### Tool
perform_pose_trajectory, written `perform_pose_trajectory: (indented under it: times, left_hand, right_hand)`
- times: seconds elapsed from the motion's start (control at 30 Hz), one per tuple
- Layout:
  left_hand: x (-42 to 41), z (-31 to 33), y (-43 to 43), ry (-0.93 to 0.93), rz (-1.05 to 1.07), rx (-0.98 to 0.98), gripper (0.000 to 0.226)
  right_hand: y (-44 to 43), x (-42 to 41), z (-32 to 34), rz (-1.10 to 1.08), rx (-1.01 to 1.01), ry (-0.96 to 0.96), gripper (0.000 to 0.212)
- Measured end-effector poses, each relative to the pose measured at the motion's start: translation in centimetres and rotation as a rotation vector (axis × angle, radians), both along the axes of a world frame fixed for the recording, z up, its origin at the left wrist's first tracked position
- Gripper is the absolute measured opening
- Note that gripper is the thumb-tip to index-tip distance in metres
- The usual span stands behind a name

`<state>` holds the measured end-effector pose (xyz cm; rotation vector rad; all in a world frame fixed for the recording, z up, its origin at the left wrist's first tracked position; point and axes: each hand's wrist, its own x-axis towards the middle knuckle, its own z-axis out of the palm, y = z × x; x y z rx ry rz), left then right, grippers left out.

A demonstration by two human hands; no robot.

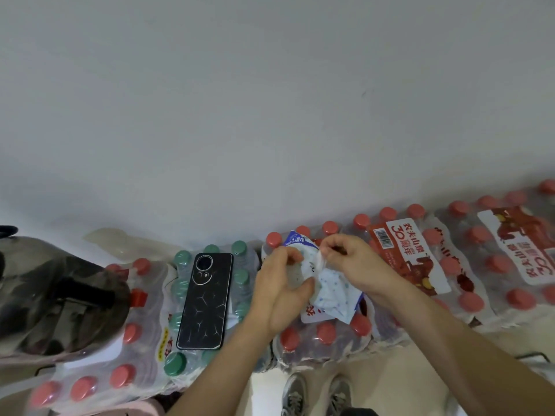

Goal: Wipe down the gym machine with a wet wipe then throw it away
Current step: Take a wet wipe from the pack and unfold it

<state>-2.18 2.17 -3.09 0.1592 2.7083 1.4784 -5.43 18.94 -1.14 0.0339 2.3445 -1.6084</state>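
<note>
The left grip point(280, 286) is cupping the wet wipe pack point(333, 291) from its left side, with fingers and thumb curling round its edge. The right grip point(357, 265) is pinching a pale bit of film or sheet on the pack's upper face, between the two grips. Whether that is the seal flap or a wipe is not showing. The pack is sitting just under both grips, above the shrink-wrapped bottle packs point(326, 333); whether it is touching them is unclear.

For a clean pull, I judge the left grip should be holding the pack steady while the right is peeling slowly along its length, so one wipe is coming free alone.

The pack's long axis is running away from the person and leaning left. Its blue-printed end is pointing toward the wall beyond the grips, and its dotted end is pointing back under the right forearm. A phone point(205, 298) is lying left of the left grip.
</note>
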Motion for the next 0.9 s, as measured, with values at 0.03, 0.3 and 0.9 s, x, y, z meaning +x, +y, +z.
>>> perform_pose_trajectory:
  times: [0.03, 0.3, 0.9]
  left_hand:
    - [0.0, 0.3, 0.1, -0.038, -0.017, 0.022, 0.04]
    - [-0.6, 0.6, 1.0, -0.142, 0.14, 0.109, 0.025]
    - [-2.0, 0.7, 0.6, -0.195, -0.036, 0.029, 0.02]
  right_hand:
    - [0.1, 0.1, 0.4, -0.013, -0.002, -0.006, 0.021]
    - [-1.5, 1.3, 0.3, -0.266, -0.024, 0.047, 0.019]
    - [-1.0, 2.6, 2.1, -0.495, -0.586, -0.201, 0.016]
